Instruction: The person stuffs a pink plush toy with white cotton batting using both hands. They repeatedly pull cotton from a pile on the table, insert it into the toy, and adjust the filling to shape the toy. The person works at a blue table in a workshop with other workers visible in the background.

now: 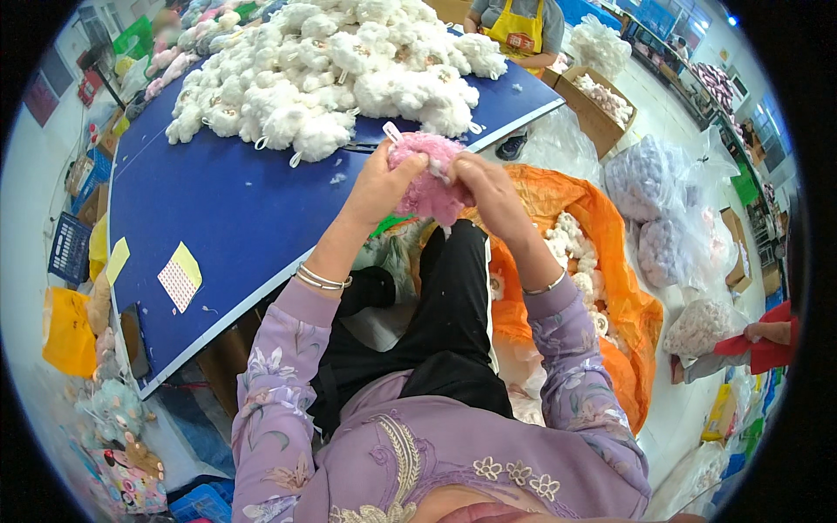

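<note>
A small fluffy pink plush toy (427, 199) is held up between my two hands, above my lap at the table's near edge. A white loop sticks out at its upper left, and a bit of white shows on its surface between my thumbs. My left hand (380, 185) is closed on its left side, with the thumb lying across the front. My right hand (490, 187) pinches its right side with bent fingers. Beyond my hands, a big heap of white plush toys (296, 74) covers the far part of the blue table (235, 209); several have white loops.
An orange sack (632, 336) of white plush pieces lies open to my right. Yellow paper with a printed sheet (180, 277) and a dark phone-like object (133, 340) lie on the table's left. A person in a yellow apron (516, 30) is beyond the heap. Clear bags (649, 179) stand farther right.
</note>
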Demonstrator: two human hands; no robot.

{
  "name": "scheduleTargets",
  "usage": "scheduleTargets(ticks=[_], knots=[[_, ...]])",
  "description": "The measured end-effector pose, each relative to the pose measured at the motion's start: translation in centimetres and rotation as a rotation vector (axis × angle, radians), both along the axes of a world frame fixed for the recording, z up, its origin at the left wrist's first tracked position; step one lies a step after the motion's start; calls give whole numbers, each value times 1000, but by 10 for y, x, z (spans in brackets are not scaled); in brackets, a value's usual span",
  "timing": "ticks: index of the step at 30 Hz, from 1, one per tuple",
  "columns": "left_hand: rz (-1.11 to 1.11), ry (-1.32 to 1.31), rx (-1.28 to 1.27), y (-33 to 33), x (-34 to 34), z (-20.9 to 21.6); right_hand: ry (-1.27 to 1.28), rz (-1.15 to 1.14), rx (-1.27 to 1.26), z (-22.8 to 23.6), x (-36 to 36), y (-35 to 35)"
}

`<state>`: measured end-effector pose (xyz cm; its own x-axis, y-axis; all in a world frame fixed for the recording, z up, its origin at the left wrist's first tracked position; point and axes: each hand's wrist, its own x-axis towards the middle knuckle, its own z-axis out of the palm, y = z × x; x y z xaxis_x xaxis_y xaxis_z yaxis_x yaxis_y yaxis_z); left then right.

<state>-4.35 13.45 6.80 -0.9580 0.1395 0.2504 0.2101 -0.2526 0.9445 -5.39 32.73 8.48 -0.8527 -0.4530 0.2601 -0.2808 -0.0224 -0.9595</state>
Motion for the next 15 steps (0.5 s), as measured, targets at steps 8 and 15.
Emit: scheduleTargets(ticks=[8,15], knots=[[35,-44,65,0,2,3,353,-224,256,21,0,-7],[237,133,-386,5,3,1,472,-276,596,25,-10,-26]])
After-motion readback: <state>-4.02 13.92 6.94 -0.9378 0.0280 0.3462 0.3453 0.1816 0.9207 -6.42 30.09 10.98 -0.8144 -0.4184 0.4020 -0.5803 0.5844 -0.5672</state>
